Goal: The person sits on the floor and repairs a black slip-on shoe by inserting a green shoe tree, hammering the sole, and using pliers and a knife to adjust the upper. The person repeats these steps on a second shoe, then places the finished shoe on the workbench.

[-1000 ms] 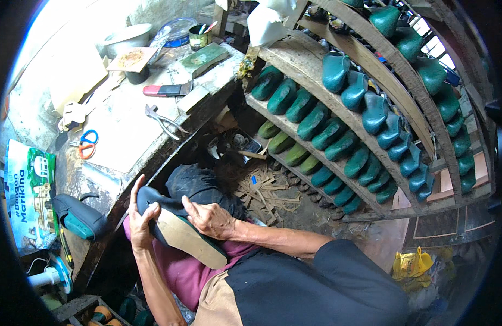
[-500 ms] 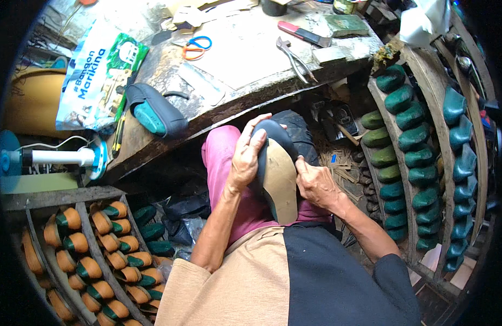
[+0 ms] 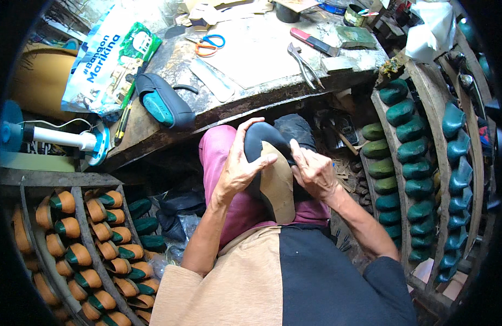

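A dark shoe (image 3: 262,135) lies upside down between my thighs, toe pointing away from me. Its tan sole board (image 3: 278,182) faces up, bordered by dark upper material around the toe. My left hand (image 3: 234,171) wraps the left side of the toe, with the thumb lying across the board. On the right edge, just behind the toe, my right hand (image 3: 316,173) grips the dark rim with bent fingers; its fingertips are partly hidden.
Ahead, a worn workbench (image 3: 245,100) carries pincers (image 3: 303,65), a red-handled knife (image 3: 315,42), scissors (image 3: 208,44) and a dark shoe with teal lining (image 3: 165,103). Racks hold tan-and-green shoes (image 3: 79,254) on the left and green shoe lasts (image 3: 415,149) on the right.
My left thumb has moved from the toe down across the tan board. My right hand has slid slightly forward along the edge. The whole view has shifted a little.
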The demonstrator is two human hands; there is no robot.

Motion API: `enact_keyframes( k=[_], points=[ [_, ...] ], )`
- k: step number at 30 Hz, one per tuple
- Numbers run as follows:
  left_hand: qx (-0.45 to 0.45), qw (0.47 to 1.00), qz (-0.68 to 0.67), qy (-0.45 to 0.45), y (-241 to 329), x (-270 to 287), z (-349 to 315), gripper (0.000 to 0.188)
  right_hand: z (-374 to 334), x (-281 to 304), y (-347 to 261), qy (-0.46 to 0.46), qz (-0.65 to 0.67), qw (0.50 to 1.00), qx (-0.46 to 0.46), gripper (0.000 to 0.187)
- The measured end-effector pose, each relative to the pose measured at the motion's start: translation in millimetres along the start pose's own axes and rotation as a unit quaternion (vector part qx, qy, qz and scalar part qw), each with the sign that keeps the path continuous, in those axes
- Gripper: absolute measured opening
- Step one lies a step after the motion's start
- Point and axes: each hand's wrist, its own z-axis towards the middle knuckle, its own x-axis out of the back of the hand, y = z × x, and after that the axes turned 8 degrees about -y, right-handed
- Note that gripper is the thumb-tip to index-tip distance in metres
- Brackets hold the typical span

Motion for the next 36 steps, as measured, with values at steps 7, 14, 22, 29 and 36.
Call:
enact_keyframes(
  k=[7,14,22,29,36],
  points=[
    [0.02,0.997,-0.069,-0.01,-11,-7,11,0.09,16,-25,8,0.089,0.209,0.957,-0.179,0.031],
    [0.016,0.996,-0.078,0.05,-23,-17,14,0.083,15,-8,-7,-0.026,0.099,0.984,-0.145,0.024],
    [-0.015,0.994,-0.052,0.092,-30,-23,16,0.086,44,-9,17,-0.01,0.105,0.99,-0.098,0.012],
    [0.005,0.996,-0.03,0.082,-37,-25,20,0.088,32,-13,-12,0.083,0.201,0.955,-0.2,0.013],
    [-0.048,0.988,-0.026,0.148,-29,-39,17,0.09,64,2,16,0.029,0.04,0.999,-0.012,0.02]
  ],
)
